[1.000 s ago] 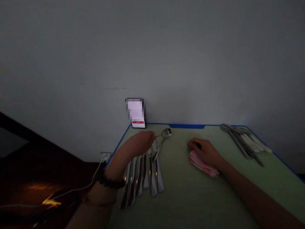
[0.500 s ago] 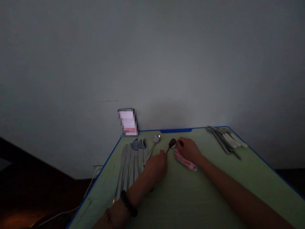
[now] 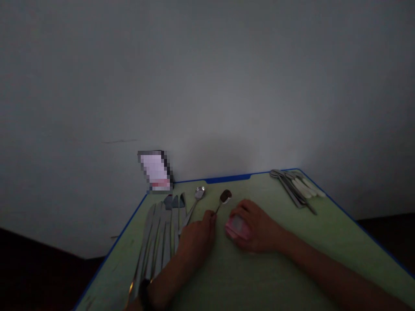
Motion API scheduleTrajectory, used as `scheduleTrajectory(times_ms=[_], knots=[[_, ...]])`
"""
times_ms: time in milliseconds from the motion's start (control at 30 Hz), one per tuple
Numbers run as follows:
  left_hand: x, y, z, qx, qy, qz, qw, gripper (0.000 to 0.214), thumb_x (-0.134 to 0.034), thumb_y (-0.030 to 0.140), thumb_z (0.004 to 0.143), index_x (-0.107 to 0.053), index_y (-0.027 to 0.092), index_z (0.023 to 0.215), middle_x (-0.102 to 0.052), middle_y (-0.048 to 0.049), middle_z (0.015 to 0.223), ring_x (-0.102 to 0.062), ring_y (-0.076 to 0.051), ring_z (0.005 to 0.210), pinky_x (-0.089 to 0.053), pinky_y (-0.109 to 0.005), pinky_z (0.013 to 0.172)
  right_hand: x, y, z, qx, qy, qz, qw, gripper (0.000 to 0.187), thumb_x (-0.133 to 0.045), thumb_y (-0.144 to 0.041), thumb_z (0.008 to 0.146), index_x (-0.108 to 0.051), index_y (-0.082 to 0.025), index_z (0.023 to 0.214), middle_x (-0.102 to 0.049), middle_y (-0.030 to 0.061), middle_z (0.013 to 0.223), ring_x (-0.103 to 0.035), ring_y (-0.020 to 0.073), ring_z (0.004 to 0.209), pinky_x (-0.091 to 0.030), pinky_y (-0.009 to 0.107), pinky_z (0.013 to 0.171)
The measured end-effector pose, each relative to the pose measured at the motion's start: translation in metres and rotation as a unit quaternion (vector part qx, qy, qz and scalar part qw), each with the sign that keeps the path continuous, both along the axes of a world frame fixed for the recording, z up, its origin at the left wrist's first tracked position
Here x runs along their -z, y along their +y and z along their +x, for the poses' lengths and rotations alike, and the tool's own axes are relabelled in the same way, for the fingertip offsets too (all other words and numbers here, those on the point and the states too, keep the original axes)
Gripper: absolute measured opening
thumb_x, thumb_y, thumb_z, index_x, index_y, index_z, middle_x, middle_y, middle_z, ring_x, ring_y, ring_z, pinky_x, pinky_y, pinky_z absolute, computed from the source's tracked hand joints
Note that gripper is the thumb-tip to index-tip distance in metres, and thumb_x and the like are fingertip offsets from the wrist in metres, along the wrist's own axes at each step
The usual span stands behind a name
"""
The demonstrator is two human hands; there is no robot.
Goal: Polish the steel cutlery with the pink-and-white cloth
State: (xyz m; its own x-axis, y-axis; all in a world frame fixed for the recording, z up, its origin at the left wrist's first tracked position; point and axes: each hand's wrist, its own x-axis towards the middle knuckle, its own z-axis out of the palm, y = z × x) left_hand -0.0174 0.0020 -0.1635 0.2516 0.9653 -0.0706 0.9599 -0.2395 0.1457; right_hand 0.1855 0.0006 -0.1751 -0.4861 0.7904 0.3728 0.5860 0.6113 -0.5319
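Pinched in my left hand (image 3: 197,236) is a spoon (image 3: 226,197), its dark-looking bowl pointing away from me and most of its handle hidden by the fingers. My right hand (image 3: 261,226) is closed around a pink and white cloth (image 3: 238,229) on the table, just right of the spoon. Beside my left hand lies a second spoon (image 3: 199,192) with a shiny bowl. Several table knives (image 3: 157,237) are lined up left of it, partly covered by my left forearm.
A phone with a blurred screen (image 3: 155,170) leans against the wall at the table's back left corner. More cutlery, some with white handles (image 3: 303,188), lies in a pile at the back right. The pale green table (image 3: 259,280) has a blue edge.
My right hand has left the spoon's bowl and come down onto the cloth, closing round it. My left hand still holds the spoon. The view has shifted slightly right.
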Motion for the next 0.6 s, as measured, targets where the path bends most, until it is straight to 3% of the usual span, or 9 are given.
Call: scheduleTrajectory(times_ms=[100,200,267,367,433,600], knots=[[0.001,0.001,0.0,-0.002,-0.052,-0.001,0.999,0.034,-0.019,0.033,0.095,-0.043,0.021,0.117,-0.069,-0.0072,0.079,-0.067,-0.023,0.072,-0.043,-0.03,0.061,0.005,0.009,-0.005,0.062,0.029,-0.017,0.998,0.043,-0.062,-0.034,0.069,-0.049,-0.018,0.107,-0.055,0.0086,0.101,-0.051,0.0198,0.091,-0.04,0.033,0.082],[0.0,0.001,0.0,-0.002,-0.106,-0.011,0.994,0.032,-0.023,0.033,0.095,-0.044,0.021,0.116,-0.069,-0.0063,0.083,-0.066,-0.021,0.074,-0.043,-0.028,0.063,0.011,0.023,-0.003,0.143,0.087,-0.075,0.983,0.018,-0.052,-0.035,0.078,-0.051,-0.018,0.085,-0.057,0.0034,0.078,-0.051,0.0147,0.069,-0.04,0.027,0.063],[0.0,0.0,0.0,-0.002,-0.136,-0.011,0.991,0.032,-0.024,0.033,0.094,-0.046,0.021,0.115,-0.069,-0.0058,0.084,-0.066,-0.02,0.075,-0.044,-0.028,0.064,0.014,0.03,0.002,0.174,0.135,-0.109,0.969,0.02,-0.046,-0.038,0.082,-0.048,-0.019,0.076,-0.052,-0.0003,0.064,-0.047,0.0125,0.057,-0.037,0.025,0.054],[0.0,0.001,-0.001,-0.003,-0.162,-0.005,0.987,0.033,-0.024,0.033,0.094,-0.046,0.02,0.115,-0.068,-0.0057,0.083,-0.065,-0.02,0.074,-0.044,-0.027,0.063,0.016,0.035,0.011,0.197,0.227,-0.123,0.946,0.018,-0.048,-0.038,0.079,-0.046,-0.02,0.075,-0.05,-0.0022,0.061,-0.046,0.0124,0.056,-0.037,0.025,0.054],[0.001,0.002,-0.001,-0.006,-0.165,-0.005,0.986,0.033,-0.024,0.034,0.094,-0.046,0.02,0.115,-0.068,-0.0058,0.082,-0.065,-0.02,0.073,-0.044,-0.027,0.063,0.018,0.039,0.017,0.211,0.313,-0.134,0.916,0.014,-0.049,-0.034,0.077,-0.047,-0.02,0.077,-0.052,-0.0012,0.067,-0.05,0.0134,0.061,-0.04,0.025,0.058],[0.004,0.004,-0.001,-0.009,-0.138,-0.011,0.99,0.032,-0.025,0.032,0.094,-0.047,0.019,0.114,-0.069,-0.0067,0.084,-0.066,-0.02,0.075,-0.044,-0.028,0.067,0.018,0.049,0.027,0.202,0.522,-0.227,0.797,0.021,-0.052,-0.028,0.071,-0.051,-0.019,0.089,-0.061,0.0039,0.084,-0.058,0.0162,0.071,-0.045,0.028,0.066]])
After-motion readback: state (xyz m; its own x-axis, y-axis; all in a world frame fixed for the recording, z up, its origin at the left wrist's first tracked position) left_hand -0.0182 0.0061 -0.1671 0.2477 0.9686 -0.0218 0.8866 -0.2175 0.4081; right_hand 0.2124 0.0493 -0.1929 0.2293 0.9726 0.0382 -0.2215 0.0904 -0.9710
